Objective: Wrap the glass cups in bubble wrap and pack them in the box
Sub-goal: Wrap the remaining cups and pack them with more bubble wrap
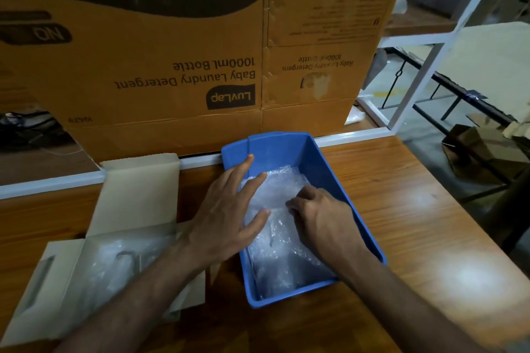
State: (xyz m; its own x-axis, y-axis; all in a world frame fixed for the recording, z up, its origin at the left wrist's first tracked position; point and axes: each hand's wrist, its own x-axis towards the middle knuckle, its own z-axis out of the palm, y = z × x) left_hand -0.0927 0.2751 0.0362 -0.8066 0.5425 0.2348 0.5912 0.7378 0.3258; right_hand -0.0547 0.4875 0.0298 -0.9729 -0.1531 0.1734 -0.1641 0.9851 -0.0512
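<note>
A blue plastic bin (324, 160) stands on the wooden table, filled with clear bubble wrap (281, 249). My left hand (229, 215) lies flat over the bin's left wall, fingers spread and straight, touching the bubble wrap. My right hand (321, 218) is inside the bin with its fingers curled, pinching the bubble wrap near the middle. To the left lies an open grey cardboard box (137, 195) with a bubble-wrapped bundle (114, 264) inside it. No bare glass cup is visible.
A large brown detergent carton (186, 51) stands upright right behind the bin and box. A white metal frame (430, 46) rises at the back right, with cardboard scraps (481, 152) on the floor beyond the table's right edge.
</note>
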